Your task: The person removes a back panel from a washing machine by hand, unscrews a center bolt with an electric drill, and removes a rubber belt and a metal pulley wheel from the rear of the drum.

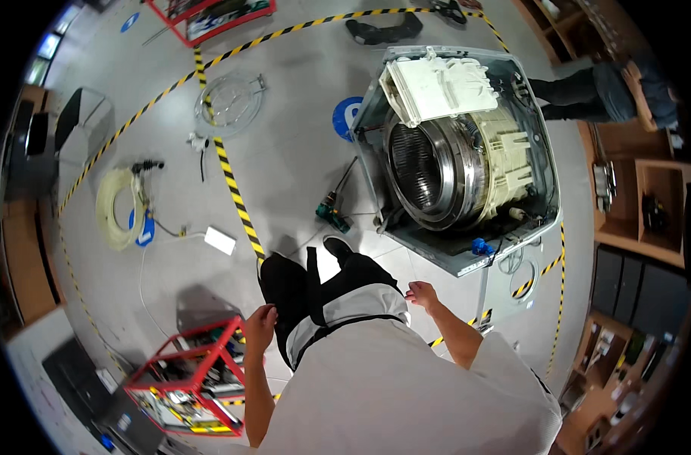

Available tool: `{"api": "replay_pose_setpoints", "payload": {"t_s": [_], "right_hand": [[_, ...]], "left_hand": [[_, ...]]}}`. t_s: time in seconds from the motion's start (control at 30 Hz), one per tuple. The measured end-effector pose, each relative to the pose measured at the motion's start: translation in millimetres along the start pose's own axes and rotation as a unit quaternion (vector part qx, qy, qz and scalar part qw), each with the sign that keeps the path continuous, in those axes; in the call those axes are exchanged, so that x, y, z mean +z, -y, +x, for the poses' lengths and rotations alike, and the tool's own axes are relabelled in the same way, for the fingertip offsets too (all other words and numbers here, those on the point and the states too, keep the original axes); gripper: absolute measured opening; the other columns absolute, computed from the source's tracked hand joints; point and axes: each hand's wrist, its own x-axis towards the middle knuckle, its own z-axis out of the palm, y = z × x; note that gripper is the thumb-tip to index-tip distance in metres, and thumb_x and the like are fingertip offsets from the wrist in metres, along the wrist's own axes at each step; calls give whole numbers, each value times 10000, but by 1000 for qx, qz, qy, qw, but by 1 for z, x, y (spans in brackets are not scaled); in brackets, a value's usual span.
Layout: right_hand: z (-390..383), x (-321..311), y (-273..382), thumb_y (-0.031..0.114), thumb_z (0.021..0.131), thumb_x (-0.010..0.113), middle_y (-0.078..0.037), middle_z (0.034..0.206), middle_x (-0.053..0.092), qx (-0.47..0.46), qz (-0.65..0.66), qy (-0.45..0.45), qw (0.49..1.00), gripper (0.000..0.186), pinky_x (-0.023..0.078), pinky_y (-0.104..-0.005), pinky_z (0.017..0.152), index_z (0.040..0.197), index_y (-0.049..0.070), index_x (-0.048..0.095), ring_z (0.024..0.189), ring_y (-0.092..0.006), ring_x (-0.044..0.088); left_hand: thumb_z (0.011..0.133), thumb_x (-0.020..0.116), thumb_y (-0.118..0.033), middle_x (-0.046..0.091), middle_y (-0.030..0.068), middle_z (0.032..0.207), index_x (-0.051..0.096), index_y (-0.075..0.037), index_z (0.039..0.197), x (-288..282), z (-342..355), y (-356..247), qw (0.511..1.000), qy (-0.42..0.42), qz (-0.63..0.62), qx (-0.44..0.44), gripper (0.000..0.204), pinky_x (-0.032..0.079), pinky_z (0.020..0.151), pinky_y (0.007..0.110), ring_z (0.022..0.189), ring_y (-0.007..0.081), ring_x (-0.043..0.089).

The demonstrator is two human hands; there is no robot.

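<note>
My left hand hangs beside my left hip, its fingers curled together close to my black trousers. On the other side, my right hand has thumb and fingers drawn together near the edge of the dark apron at my waist. Whatever either hand pinches, if anything, is too small to make out. Ahead to the right stands an opened washing machine, its steel drum and cream plastic tub exposed. A white plastic housing lies across its top. A green cordless drill rests on the floor before my feet.
Red tool carts stand at lower left and far back. Hose coils, a clear round door ring and a white box lie on the floor. A grey panel lies nearby. Another person stands at right.
</note>
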Motion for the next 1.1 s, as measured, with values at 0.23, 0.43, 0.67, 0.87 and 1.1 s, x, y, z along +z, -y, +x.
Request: {"api": "replay_pose_setpoints", "payload": {"t_s": [0.23, 0.43, 0.67, 0.87, 1.1], "right_hand": [[-5, 118, 25, 269, 922, 471, -53, 844, 661, 52, 128, -97, 986, 250, 484, -265, 563, 1016, 82, 608, 699, -132, 648], [-99, 280, 77, 262, 904, 532, -66, 786, 654, -1, 120, -149, 982, 246, 501, -285, 557, 1008, 71, 648, 672, -132, 629], [-82, 372, 48, 251, 914, 540, -83, 848, 661, 77, 331, -180, 923, 271, 522, -285, 570, 1078, 50, 616, 728, -171, 667], [-56, 367, 104, 257, 919, 536, -87, 918, 657, 67, 415, -203, 884, 314, 509, -265, 580, 1118, 19, 583, 763, -175, 676], [-56, 339, 157, 270, 918, 534, -96, 913, 648, 18, 538, -272, 798, 369, 503, -257, 627, 1142, -23, 555, 791, -167, 666]], "left_hand": [[893, 577, -208, 671, 93, 774, 639, -28, 1021, -114, 163, 20, 986, 118, 80, 92, 230, 494, 646, 279, 700, 142, 640], [888, 573, -177, 670, 125, 810, 633, 0, 998, -233, 288, -57, 931, 184, 235, 212, 218, 509, 670, 271, 733, 181, 656], [877, 587, -204, 672, 156, 817, 626, -16, 1016, -223, 388, -144, 877, 252, 284, 296, 238, 516, 666, 302, 748, 257, 671], [865, 599, -207, 671, 158, 828, 618, -3, 1027, -149, 394, -214, 803, 350, 366, 313, 261, 508, 684, 329, 761, 270, 661], [855, 612, -203, 672, 141, 871, 607, -3, 1047, -75, 399, -258, 742, 450, 359, 344, 277, 512, 708, 320, 790, 250, 663]]}}
